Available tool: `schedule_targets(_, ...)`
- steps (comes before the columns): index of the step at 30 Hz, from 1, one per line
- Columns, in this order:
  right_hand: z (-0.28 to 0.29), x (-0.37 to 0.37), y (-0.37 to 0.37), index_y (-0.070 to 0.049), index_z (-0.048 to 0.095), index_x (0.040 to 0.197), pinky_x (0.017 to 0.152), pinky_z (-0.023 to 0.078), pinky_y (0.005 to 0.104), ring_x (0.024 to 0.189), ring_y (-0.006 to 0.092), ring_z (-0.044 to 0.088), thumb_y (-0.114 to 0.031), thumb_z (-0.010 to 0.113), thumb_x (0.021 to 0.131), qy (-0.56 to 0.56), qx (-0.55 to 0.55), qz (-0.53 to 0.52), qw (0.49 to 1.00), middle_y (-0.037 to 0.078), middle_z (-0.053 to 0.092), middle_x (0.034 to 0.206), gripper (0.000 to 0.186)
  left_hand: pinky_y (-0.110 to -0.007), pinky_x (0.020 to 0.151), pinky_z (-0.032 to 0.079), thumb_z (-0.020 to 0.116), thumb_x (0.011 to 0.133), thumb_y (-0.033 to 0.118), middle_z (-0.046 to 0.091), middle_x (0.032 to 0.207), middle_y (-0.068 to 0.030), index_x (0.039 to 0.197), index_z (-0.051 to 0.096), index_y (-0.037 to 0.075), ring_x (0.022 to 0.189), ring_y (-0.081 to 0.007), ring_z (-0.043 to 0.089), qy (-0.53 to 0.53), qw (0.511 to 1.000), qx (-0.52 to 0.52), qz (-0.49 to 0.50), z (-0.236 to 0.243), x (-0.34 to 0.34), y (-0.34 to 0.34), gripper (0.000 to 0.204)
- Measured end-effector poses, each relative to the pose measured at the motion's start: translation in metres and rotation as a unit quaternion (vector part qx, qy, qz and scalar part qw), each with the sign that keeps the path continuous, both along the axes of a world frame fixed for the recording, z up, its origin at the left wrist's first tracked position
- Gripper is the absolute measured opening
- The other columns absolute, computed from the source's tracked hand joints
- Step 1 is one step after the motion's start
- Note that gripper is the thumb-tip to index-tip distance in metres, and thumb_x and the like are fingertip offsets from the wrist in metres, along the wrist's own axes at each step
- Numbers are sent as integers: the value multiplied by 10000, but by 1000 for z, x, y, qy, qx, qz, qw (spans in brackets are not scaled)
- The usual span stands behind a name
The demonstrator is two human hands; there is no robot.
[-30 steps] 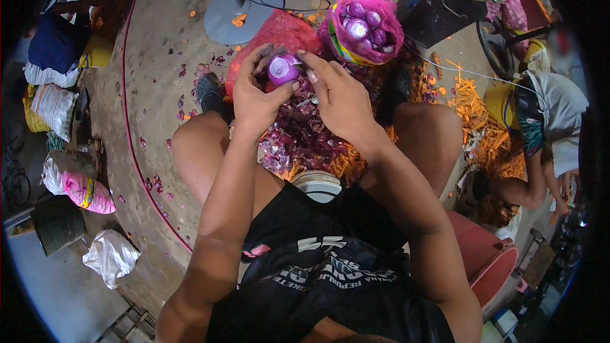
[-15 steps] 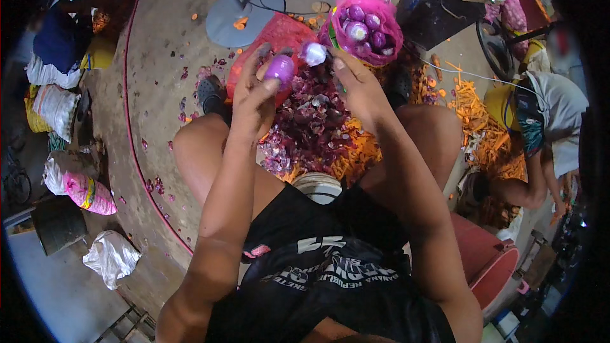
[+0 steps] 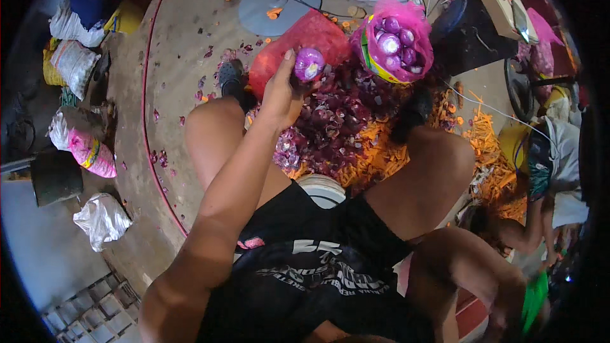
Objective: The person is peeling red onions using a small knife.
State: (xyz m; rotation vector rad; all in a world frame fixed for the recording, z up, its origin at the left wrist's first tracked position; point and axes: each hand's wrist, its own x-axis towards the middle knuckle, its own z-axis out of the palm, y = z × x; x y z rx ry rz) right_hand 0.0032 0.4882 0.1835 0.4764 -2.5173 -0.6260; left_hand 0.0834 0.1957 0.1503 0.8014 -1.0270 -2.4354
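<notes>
My left hand (image 3: pixel 284 92) is closed around a peeled purple onion (image 3: pixel 309 63) with a pale patch on its side. It is held over the edge of a red mesh bag (image 3: pixel 279 57). My right arm is bent back to the lower right, and my right hand (image 3: pixel 510 311) is blurred there, its fingers not readable. Beside it is a bright green thing (image 3: pixel 535 302) whose kind I cannot make out. A pink mesh bag (image 3: pixel 416 19) stands beyond my right foot, its top spread around several peeled purple onions (image 3: pixel 389 44).
Dark red onion skins (image 3: pixel 330 114) and orange carrot strips (image 3: pixel 381 159) lie between my legs, by a white bucket (image 3: pixel 322 190). A grey stand base (image 3: pixel 279 9) is ahead. A red hose (image 3: pixel 145 89) runs along the left. Another person (image 3: pixel 559 152) is at the right.
My right hand has swung from beside the left hand back to the lower right. The left hand still holds an onion, and the whole view has shifted.
</notes>
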Motion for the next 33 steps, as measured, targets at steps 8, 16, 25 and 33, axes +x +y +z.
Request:
schedule_targets(8,12,-60,23,-88,610,1041,871,502,324,897,195,619,-178,600,984,50,-4,-38,998,50,614,967,107,-402,1128,445,532,1127,453,659,1386,-78,1489,563,52,1292,-198,596,-105,988,-87,-73,-35,-23,16,541)
schedule_targets(16,24,-99,80,-107,584,1002,878,482,331,876,184,590,-215,573,1008,85,18,-89,992,33,580,941,108,-382,1080,494,728,1015,399,721,1304,-165,1413,649,39,1231,-249,653,-160,866,-419,-220,-55,-108,48,542)
schedule_targets(25,28,-120,122,-130,554,959,886,459,339,851,173,557,-257,543,1034,144,65,-132,979,14,542,913,148,-459,1122,452,833,823,198,661,1355,-144,1369,657,104,1249,-405,570,-59,625,-743,-232,-130,-266,91,582)
schedule_targets(33,38,-117,58,-149,528,921,893,439,345,830,163,528,-294,516,1058,178,87,-138,970,-3,508,887,200,-482,977,507,685,859,137,654,1247,-75,1219,691,161,1181,-326,610,-30,420,-877,-233,-170,-286,75,361)
